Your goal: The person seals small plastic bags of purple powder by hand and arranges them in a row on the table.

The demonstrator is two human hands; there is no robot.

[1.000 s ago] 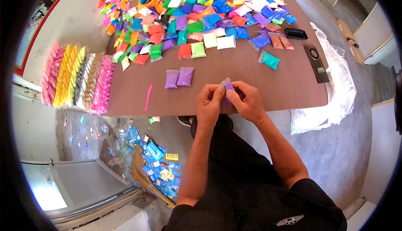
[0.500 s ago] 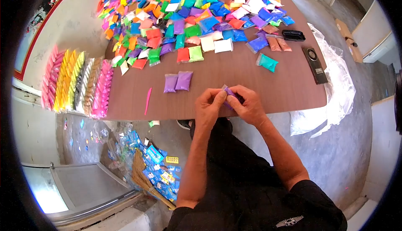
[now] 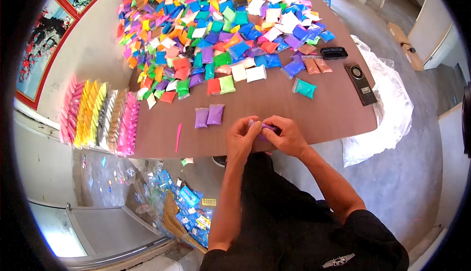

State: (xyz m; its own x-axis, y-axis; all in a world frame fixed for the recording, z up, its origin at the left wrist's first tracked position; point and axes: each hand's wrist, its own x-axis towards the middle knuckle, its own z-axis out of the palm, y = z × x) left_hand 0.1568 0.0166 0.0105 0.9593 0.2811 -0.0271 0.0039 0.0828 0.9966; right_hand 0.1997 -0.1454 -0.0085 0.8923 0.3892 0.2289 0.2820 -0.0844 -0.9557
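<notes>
Close to the table's front edge, my left hand (image 3: 240, 136) and my right hand (image 3: 287, 136) pinch a small purple packet (image 3: 265, 127) between thumbs and fingers. Most of this packet is hidden behind the fingers. To the left of my hands, two purple clear-wrapped packets (image 3: 215, 114) lie side by side on the brown table (image 3: 294, 114). A thin pink plastic stick (image 3: 178, 137) lies farther left.
A large heap of colourful packets (image 3: 206, 35) covers the far table. Bundled packet strips (image 3: 98, 116) stand at the left edge. A teal packet (image 3: 304, 89), black tray (image 3: 333, 53) and dark flat device (image 3: 360, 84) lie right. A broom (image 3: 174, 214) is on the floor.
The view has shifted, so the table sits lower in the picture. My hands keep hold of the purple packet, which is now turned flatter and more covered by my fingers.
</notes>
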